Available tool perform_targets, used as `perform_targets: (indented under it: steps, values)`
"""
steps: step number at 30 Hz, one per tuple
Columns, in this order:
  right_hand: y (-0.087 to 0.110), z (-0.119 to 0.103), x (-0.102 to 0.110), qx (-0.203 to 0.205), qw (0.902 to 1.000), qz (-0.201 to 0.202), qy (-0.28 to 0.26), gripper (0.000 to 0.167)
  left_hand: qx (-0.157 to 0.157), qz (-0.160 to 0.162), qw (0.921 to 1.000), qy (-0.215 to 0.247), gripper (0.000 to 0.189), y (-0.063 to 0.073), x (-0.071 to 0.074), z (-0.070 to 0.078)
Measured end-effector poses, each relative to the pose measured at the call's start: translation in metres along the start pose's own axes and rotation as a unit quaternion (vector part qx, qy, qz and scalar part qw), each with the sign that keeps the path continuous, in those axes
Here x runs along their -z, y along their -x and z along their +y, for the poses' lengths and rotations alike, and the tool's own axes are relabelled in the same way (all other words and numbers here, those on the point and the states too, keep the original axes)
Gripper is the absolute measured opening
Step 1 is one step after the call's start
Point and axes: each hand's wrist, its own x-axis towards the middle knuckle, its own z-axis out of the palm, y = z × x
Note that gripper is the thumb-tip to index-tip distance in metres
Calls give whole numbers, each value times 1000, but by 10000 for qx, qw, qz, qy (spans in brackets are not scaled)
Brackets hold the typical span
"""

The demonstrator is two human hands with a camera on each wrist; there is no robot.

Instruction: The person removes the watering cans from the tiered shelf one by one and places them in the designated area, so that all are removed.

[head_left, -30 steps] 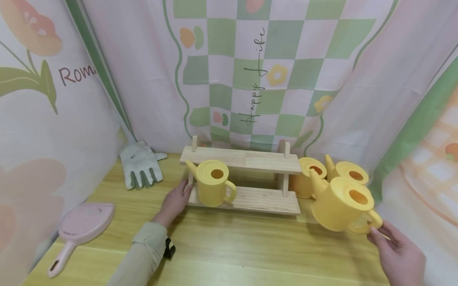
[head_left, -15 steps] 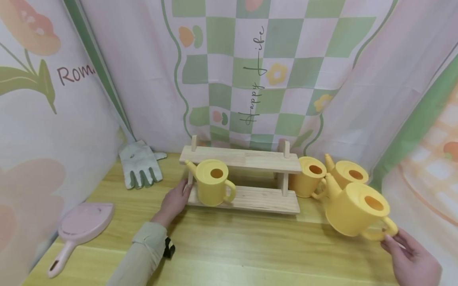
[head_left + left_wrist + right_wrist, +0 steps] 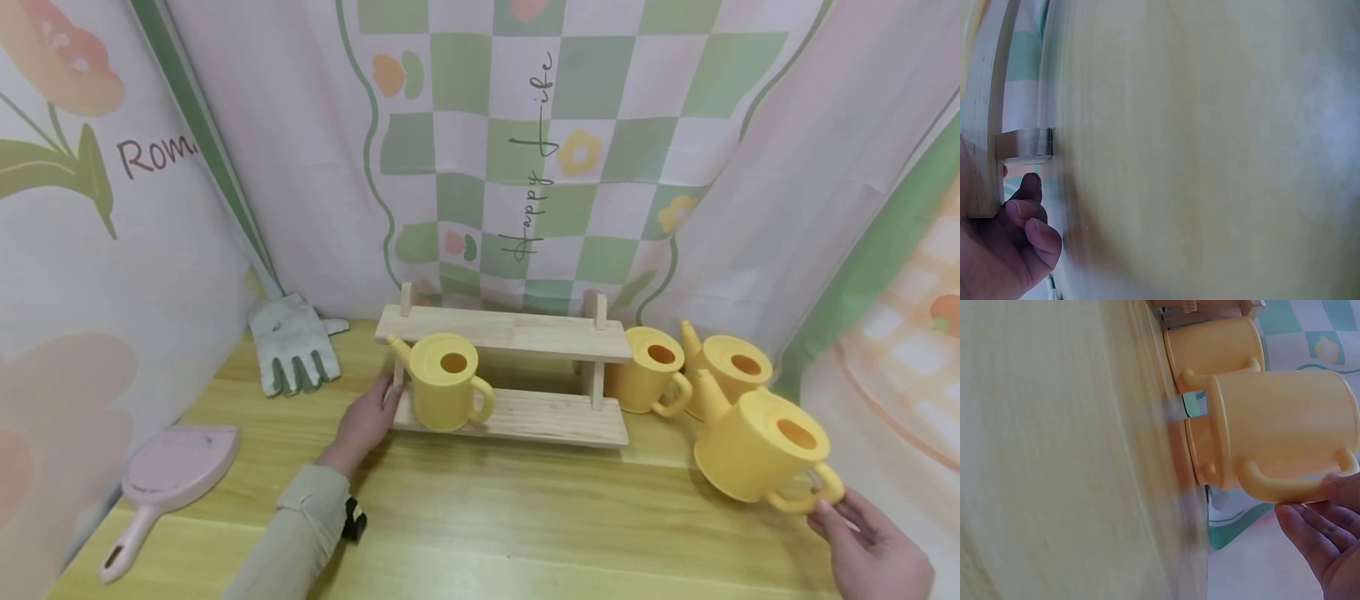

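Observation:
My right hand [image 3: 879,543] pinches the handle of a yellow watering can [image 3: 753,450], which is tilted, its spout pointing up and left. The right wrist view has this watering can [image 3: 1288,425] held off the table, thumb and fingers at its handle. My left hand [image 3: 367,425] grips the left end of the lower board of a two-tier wooden shelf [image 3: 547,418]. Its curled fingers [image 3: 1041,237] show beneath that board in the left wrist view. Another yellow watering can [image 3: 442,396] stands on the lower board's left part, spout to the left.
Two more yellow watering cans stand right of the shelf: one close by its end [image 3: 637,379], the other farther right [image 3: 731,358], partly behind the held one. A pale work glove [image 3: 294,346] and a pink dustpan [image 3: 176,471] lie on the table's left side. Printed curtains surround the table.
My right hand has carried its watering can right and slightly toward me, away from the shelf, uncovering more of the cans behind. My left hand stays on the shelf.

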Motion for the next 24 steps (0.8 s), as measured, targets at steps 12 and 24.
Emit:
perform_targets:
  steps: [12, 24]
  values:
    - [-8, 17, 6, 382, 9987, -290, 150, 39, -48, -37, 10000, -35, 57, -2, -2, -2]
    - [-17, 28, 12, 854, 9915, -704, 689, 31, -5, -65, 10000, -45, 60, -3, -2, -5]
